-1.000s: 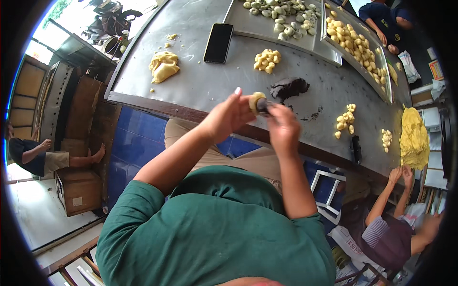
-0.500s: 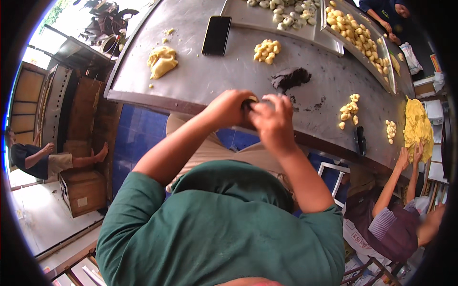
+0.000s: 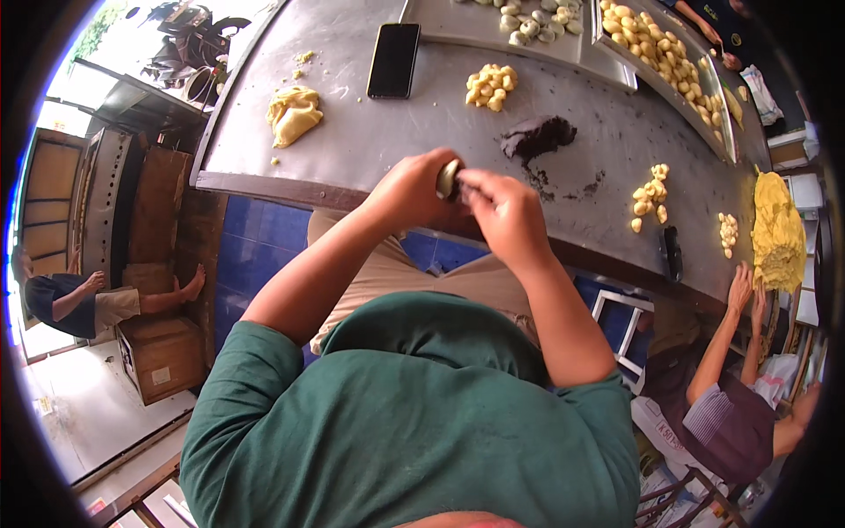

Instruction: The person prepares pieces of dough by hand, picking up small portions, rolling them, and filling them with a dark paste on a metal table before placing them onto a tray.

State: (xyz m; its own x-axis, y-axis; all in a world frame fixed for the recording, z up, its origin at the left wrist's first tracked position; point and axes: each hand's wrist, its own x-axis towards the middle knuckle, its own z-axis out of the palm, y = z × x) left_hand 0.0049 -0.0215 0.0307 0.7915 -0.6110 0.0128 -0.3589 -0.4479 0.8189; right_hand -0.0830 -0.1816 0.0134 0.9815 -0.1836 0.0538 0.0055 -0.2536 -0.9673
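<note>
Cupped in my left hand (image 3: pixel 415 183), just over the table's near edge, is a small pale dough piece (image 3: pixel 448 179) with dark paste at its right side. The fingers of my right hand (image 3: pixel 510 211) are closed, their tips against that dark paste; they are slightly blurred. Just beyond my hands lies a ragged lump of dark paste (image 3: pixel 539 137) with crumbs around it. A heap of small yellow dough balls (image 3: pixel 490 87) sits farther back. To the left rests a soft, pale yellow dough lump (image 3: pixel 294 116).
A black phone (image 3: pixel 393 61) lies on the metal table (image 3: pixel 352 141). At the back are a tray of greenish-grey pieces (image 3: pixel 539 22) and a tray of yellow balls (image 3: pixel 656 53). More small dough pieces (image 3: pixel 650 195) and a black object (image 3: pixel 672 253) lie right. A co-worker's hands (image 3: pixel 746 286) touch a big yellow dough mass (image 3: pixel 778 231).
My left hand has turned, so the pale dough piece shows more. My right hand's fingers have drawn closer together. The co-worker's hands have moved to the near end of the yellow dough mass.
</note>
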